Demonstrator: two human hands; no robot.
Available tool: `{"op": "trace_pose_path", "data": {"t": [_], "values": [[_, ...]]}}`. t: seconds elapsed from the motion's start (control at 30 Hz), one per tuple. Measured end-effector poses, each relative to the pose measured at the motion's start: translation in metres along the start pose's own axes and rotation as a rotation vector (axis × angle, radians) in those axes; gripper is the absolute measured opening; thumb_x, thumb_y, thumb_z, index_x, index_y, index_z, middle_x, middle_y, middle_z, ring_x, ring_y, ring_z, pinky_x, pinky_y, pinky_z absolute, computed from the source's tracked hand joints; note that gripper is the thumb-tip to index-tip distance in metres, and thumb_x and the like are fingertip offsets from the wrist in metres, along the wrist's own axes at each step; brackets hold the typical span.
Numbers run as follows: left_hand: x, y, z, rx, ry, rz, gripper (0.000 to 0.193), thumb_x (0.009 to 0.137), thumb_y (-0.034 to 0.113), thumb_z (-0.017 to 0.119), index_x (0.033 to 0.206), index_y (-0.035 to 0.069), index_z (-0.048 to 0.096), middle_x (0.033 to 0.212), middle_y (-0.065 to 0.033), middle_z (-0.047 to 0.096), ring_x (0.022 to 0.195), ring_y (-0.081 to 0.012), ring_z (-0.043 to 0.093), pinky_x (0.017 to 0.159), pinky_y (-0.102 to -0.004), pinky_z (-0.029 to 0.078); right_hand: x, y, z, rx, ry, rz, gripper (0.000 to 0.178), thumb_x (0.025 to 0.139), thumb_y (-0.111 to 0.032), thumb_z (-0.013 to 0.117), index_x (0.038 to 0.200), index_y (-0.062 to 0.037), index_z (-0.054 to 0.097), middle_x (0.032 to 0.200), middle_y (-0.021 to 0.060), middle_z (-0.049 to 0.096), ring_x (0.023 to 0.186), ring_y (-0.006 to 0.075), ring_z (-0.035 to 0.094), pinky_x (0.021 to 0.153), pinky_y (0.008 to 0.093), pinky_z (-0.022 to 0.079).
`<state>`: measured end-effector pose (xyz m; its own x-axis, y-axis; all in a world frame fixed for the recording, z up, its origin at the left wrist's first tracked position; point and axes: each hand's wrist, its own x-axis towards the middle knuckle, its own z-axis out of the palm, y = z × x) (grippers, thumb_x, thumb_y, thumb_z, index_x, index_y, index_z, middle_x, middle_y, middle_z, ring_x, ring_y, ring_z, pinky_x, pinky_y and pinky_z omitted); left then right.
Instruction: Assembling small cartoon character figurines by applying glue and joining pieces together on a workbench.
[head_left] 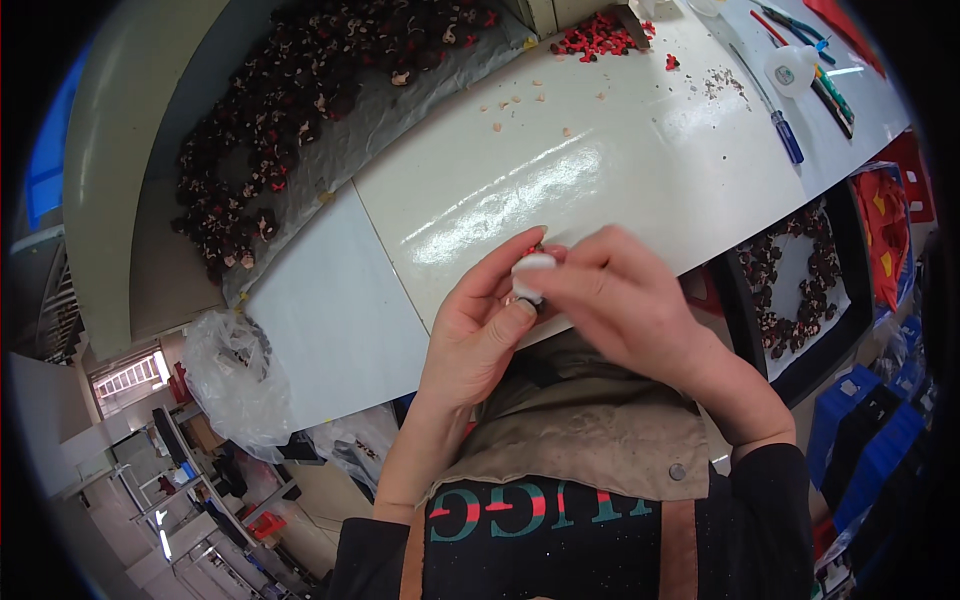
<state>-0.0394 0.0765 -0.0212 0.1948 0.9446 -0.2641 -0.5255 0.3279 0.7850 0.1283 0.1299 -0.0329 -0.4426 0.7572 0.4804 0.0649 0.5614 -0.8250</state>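
In front of my apron, my left hand [478,325] is closed around a small dark-and-red piece [537,248], which its fingers and thumb mostly hide. A small white wad [532,274], perhaps cloth or cotton, lies against that piece. My right hand [632,298] comes in from the right, slightly blurred, with its thumb and fingers pinched at the white wad. Both hands are held above the near edge of the white table [500,200].
Dark small pieces [300,110] heap on a sheet at the far left, and more fill a black tray [790,290] at the right. Red pieces [600,36] lie at the back. A screwdriver [785,135], white bottle [790,70] and pliers [800,35] lie far right; a plastic bag [235,385] hangs left.
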Motion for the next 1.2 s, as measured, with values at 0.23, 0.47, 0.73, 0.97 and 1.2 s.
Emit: {"op": "trace_pose_path", "data": {"t": [0.23,0.47,0.73,0.97,1.2], "values": [[-0.001,0.0,0.003,-0.072,0.019,0.002,0.062,0.088,0.022,0.062,0.138,0.002,0.032,0.128,-0.0092,0.048,0.12,-0.0202,0.046,0.104,-0.0395,0.037,-0.002,-0.003,-0.017,0.098,-0.003,0.168,0.028,0.077,0.007,0.061,0.102,-0.0045,0.066,0.082,0.0056,0.052,0.072,0.0167,0.053,0.068,0.0253,0.045],[-0.002,0.004,0.006,-0.025,0.012,0.005,0.061,0.089,0.028,0.059,0.138,0.003,0.033,0.128,-0.0089,0.046,0.119,-0.0209,0.046,0.105,-0.0409,0.036,-0.002,-0.006,0.006,0.061,0.031,0.019,0.029,0.078,0.008,0.061,0.103,-0.0056,0.065,0.083,0.0052,0.053,0.075,0.0157,0.053,0.069,0.0259,0.045],[-0.003,0.001,0.009,-0.223,0.007,-0.026,0.064,0.09,0.039,0.056,0.137,0.003,0.033,0.125,-0.0099,0.046,0.12,-0.0222,0.044,0.104,-0.0393,0.034,-0.002,-0.009,-0.001,0.093,0.089,0.187,0.027,0.077,0.006,0.063,0.103,-0.0035,0.061,0.087,0.0049,0.055,0.073,0.0136,0.052,0.065,0.0242,0.043],[-0.006,-0.003,0.004,0.017,0.122,0.122,0.058,0.087,0.032,0.063,0.13,0.003,0.039,0.12,-0.0076,0.049,0.114,-0.0169,0.047,0.099,-0.0327,0.037,0.01,-0.007,0.002,0.205,-0.001,0.25,0.027,0.076,0.004,0.066,0.101,-0.0038,0.061,0.086,0.0043,0.054,0.071,0.0112,0.051,0.064,0.0232,0.042],[-0.001,-0.001,0.0,-0.228,0.029,0.011,0.046,0.098,0.039,0.038,0.124,0.002,0.045,0.11,-0.007,0.052,0.098,-0.0153,0.051,0.093,-0.0312,0.04,0.007,0.004,-0.01,0.494,-0.004,0.429,0.016,0.086,0.0,0.057,0.102,-0.0002,0.057,0.092,0.0048,0.055,0.083,0.0106,0.054,0.076,0.023,0.042]]}}
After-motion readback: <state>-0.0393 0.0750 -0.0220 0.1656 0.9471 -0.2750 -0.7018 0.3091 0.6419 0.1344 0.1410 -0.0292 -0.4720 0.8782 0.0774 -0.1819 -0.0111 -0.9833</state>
